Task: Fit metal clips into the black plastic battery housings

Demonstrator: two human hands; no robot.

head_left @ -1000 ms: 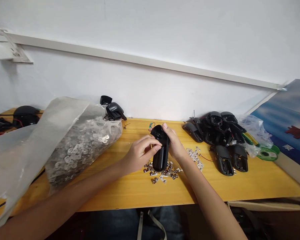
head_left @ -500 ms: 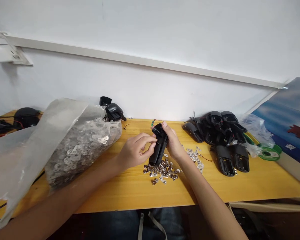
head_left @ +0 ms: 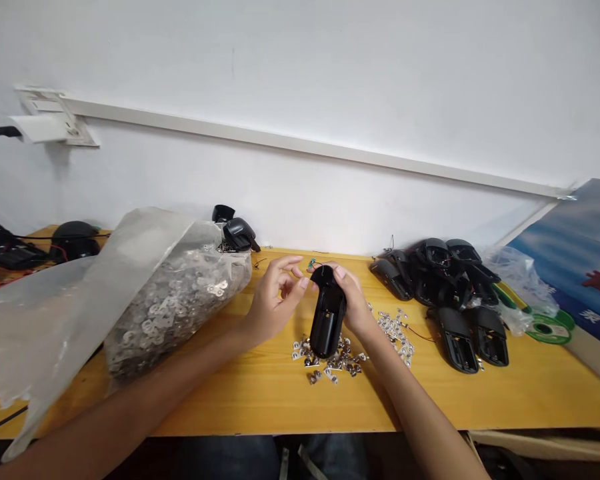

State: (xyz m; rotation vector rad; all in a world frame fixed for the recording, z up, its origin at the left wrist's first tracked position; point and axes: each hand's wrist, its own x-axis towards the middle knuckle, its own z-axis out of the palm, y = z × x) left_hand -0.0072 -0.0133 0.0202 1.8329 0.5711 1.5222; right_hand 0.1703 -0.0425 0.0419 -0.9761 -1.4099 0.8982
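My right hand grips a black plastic housing by its right edge, its hollow inside and a long battery-like slot facing me. Just left of the housing's wide upper end is my left hand, thumb and fingers apart and curved. A small green circuit board on thin wire shows by the housing's top, near the left fingertips; whether they touch it I cannot tell. Below the housing lies a pile of small metal contact pieces, partly hidden by it.
A clear plastic bag full of metal pieces fills the left side. Several black housings are heaped at the right, beside a green spool. More metal pieces lie beyond my right forearm. A wall stands behind the wooden table.
My left fingers have come out of the housing and opened to its left. The housing has turned so its hollow faces me more. The camera view has shifted slightly.
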